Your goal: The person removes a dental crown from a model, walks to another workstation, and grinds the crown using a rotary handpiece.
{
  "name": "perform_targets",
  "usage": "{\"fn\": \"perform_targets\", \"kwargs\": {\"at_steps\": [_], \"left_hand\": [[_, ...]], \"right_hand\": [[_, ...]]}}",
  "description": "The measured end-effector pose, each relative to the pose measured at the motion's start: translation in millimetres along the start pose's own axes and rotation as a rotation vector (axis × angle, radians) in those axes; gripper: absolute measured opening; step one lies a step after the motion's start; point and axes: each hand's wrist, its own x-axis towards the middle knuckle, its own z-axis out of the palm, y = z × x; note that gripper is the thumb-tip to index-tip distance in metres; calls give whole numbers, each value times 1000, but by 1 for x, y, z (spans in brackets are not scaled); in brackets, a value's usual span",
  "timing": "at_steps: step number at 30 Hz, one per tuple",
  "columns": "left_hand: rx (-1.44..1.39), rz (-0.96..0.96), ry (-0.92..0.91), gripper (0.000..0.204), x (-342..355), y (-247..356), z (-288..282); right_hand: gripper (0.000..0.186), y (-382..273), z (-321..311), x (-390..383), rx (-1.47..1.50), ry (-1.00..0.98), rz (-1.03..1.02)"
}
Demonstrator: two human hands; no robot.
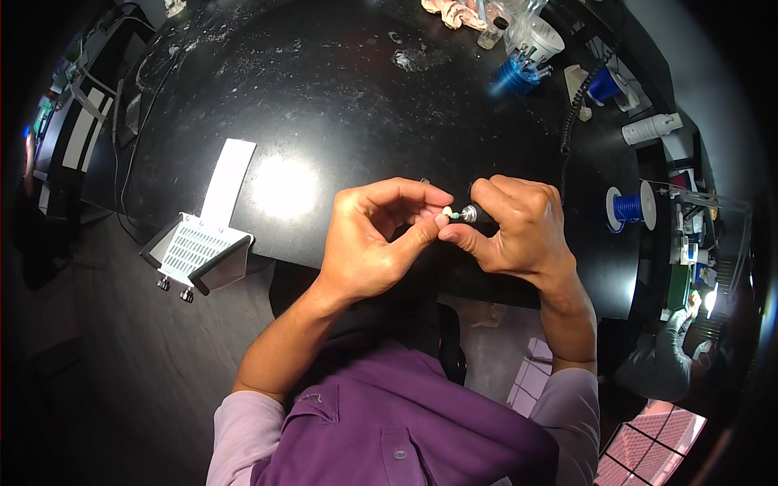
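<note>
My left hand pinches a small pale piece between thumb and fingertips, just over the front part of the black worktop. My right hand grips a dark rotary handpiece with a silver nose; its small green tip is at the pale piece, whether touching I cannot tell. To the left, a white metal bracket with a slotted panel and two knobs sits at the worktop's front edge.
Blue wire spools and a white spray can are at the right. A blue holder, tub and coiled cord are at the back right. Another person's sleeved arm shows at far right. Cables run along the left.
</note>
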Motion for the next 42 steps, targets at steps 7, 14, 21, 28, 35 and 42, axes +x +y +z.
{"fn": "perform_targets", "kwargs": {"at_steps": [7,14,21,28,35,42], "left_hand": [[1,29,20,17,0,-3,2],[-13,22,39,16,-1,-3,3],[-5,11,13,16,0,-1,2],[-22,-22,20,16,0,1,2],[0,-35,16,16,0,4,3],[-33,-23,10,17,0,0,2]], "right_hand": [[65,0,1,1,-6,14,-14],[66,0,1,0,-36,44,-3],[66,0,1,0,-7,35,8],[64,0,0,0,14,15,6],[63,0,0,0,25,6,0],[61,1,1,1,27,16,-19]]}}
